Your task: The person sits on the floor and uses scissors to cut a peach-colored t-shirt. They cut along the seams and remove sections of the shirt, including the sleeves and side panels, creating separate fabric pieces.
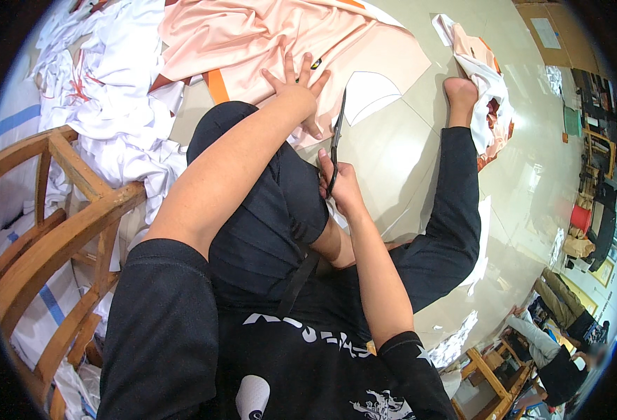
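Observation:
Peach fabric (231,35) lies spread on the tiled floor in front of me, gathered in folds toward the far left. My left hand (299,89) presses flat on it with the fingers spread. A small dark and yellow object (316,64) lies by its fingertips. My right hand (340,182) grips the handles of black scissors (336,136), whose blades point away from me at the fabric's near edge. Just right of the blades, a white curved pattern piece (371,96) rests partly over the peach fabric. How far the blades are apart I cannot tell.
A heap of white fabric (112,105) fills the left side beside a wooden chair frame (71,231). Peach and white scraps (487,91) lie beside my outstretched foot (460,91). A cardboard box (560,35) stands at the far right. Another person (560,364) is at the lower right.

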